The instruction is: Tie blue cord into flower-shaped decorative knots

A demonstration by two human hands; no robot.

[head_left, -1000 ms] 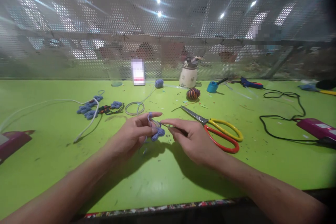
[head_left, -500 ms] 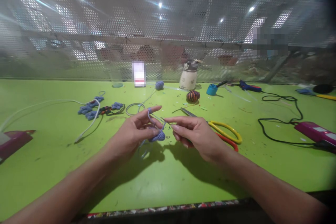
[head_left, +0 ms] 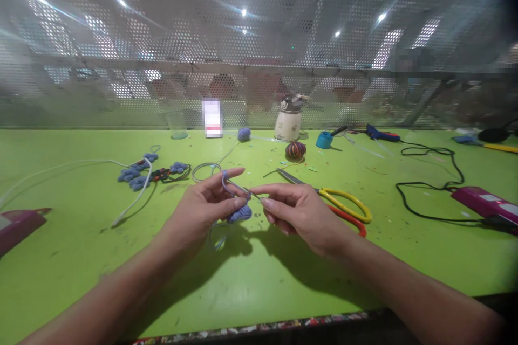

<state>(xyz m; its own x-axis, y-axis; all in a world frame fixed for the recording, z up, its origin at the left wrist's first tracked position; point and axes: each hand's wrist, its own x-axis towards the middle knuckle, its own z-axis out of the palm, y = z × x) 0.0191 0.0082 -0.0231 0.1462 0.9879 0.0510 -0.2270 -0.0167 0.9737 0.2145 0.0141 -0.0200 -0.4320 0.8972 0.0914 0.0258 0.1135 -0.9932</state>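
Between thumb and fingers, my left hand (head_left: 202, 205) pinches a small piece of blue-purple crochet work (head_left: 239, 214). A strand of the same yarn (head_left: 226, 185) loops over its raised index finger, and a loose tail hangs below. My right hand (head_left: 293, 207) is closed on a thin crochet hook (head_left: 254, 194), whose tip reaches the yarn at the top of the piece. The yarn runs back to a small blue-purple ball (head_left: 244, 135). Just behind my right hand lie large scissors (head_left: 343, 202) with yellow and red handles, partly hidden by the hand.
Crocheted blue pieces (head_left: 135, 172) and a white cable (head_left: 93, 160) lie left on the green table (head_left: 259, 291). Further back are a phone (head_left: 212, 118), a bottle (head_left: 288, 121), a multicoloured yarn ball (head_left: 295, 150), a teal pot (head_left: 324, 140) and a blue glue gun (head_left: 382, 133). A power strip (head_left: 485, 205) lies right.
The hook tip has moved left and slightly down, closer in to the top of the crochet piece. Both hands keep their grips. The whole view has shifted slightly.
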